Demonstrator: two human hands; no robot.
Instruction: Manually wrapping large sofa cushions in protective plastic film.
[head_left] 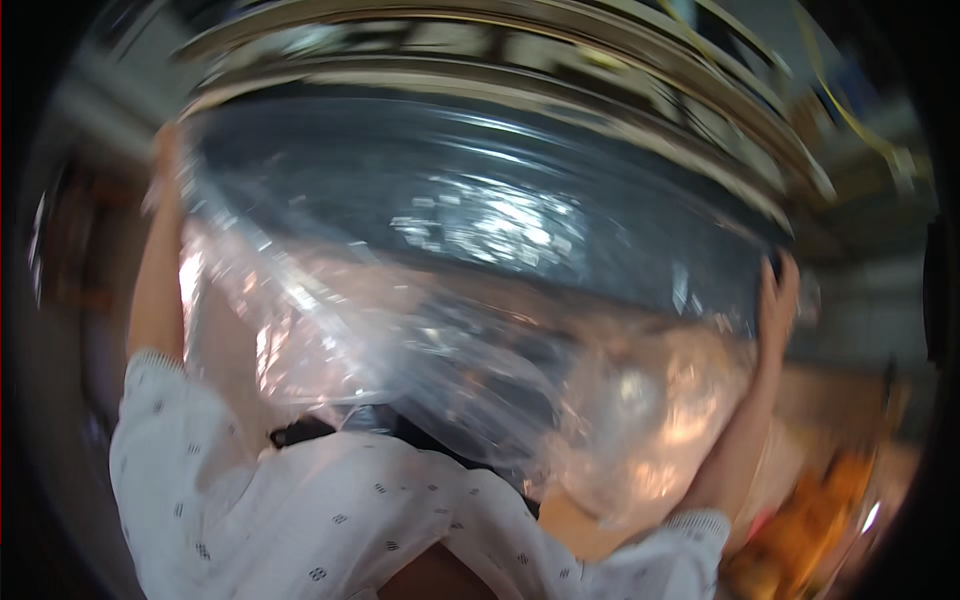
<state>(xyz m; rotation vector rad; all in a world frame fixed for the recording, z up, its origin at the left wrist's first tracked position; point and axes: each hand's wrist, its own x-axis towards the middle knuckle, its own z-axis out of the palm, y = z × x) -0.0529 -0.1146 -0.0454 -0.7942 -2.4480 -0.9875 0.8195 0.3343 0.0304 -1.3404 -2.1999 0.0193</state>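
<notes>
A wide, long dark grey piece (330,180), covered in shiny clear plastic film (640,410), stretches across the view in front of my chest. What lies under the film is too blurred to name. My left hand (168,165) grips its far left end, with the fingers partly hidden behind the edge. At the right end my right hand (778,300) is wrapped round the edge, fingers on the film. Loose film hangs from the dark piece toward my body, creased and reflecting light.
Beyond the dark piece runs a rack with pale beams (480,75). A yellow cord (850,120) hangs at the upper right. An orange object (810,520), blurred, is on the lower right. Brown shapes (85,240) stand at the left.
</notes>
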